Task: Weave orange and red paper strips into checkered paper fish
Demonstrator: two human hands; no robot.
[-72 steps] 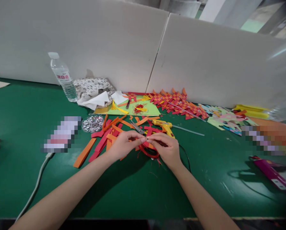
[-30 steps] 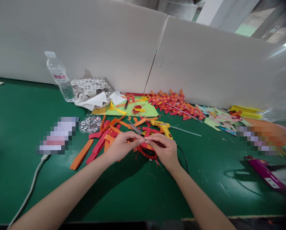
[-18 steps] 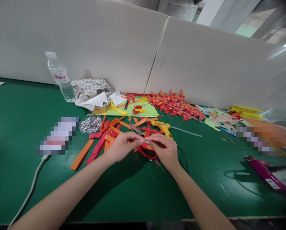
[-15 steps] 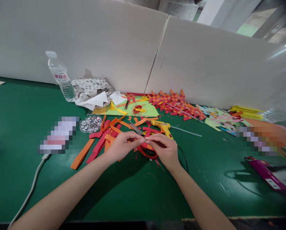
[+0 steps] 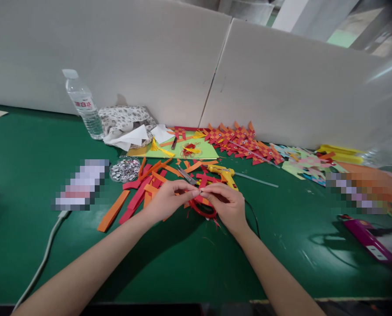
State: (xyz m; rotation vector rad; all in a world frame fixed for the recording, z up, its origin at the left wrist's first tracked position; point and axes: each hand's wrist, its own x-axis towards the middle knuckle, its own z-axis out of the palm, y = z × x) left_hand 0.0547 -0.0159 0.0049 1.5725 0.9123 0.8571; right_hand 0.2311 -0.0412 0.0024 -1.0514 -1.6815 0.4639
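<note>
My left hand (image 5: 172,196) and my right hand (image 5: 227,204) meet fingertip to fingertip over the middle of the green table (image 5: 183,272). Both are closed in a pinch around something tiny, too small to name. Below and behind them lie red-handled scissors (image 5: 204,213), their blades pointing away to the left. Red paper strips (image 5: 137,201) and orange paper strips (image 5: 113,210) spread beside my left hand. Just beyond my right hand rests a yellow glue gun (image 5: 227,174) with a clear glue stick (image 5: 257,179) behind it. A clear dish of googly eyes (image 5: 125,169) sits to the left.
Woven red-and-orange paper fish (image 5: 238,140) pile against the grey partition (image 5: 150,57). A water bottle (image 5: 83,105) and a patterned cloth pouch (image 5: 126,118) stand at back left. A blurred-out phone-like object (image 5: 80,186) with a cable lies left; a purple power strip (image 5: 367,239) lies right.
Both hands keep the same pinch at nearly the same place. The view has shifted very slightly; nothing on the table has visibly moved.
</note>
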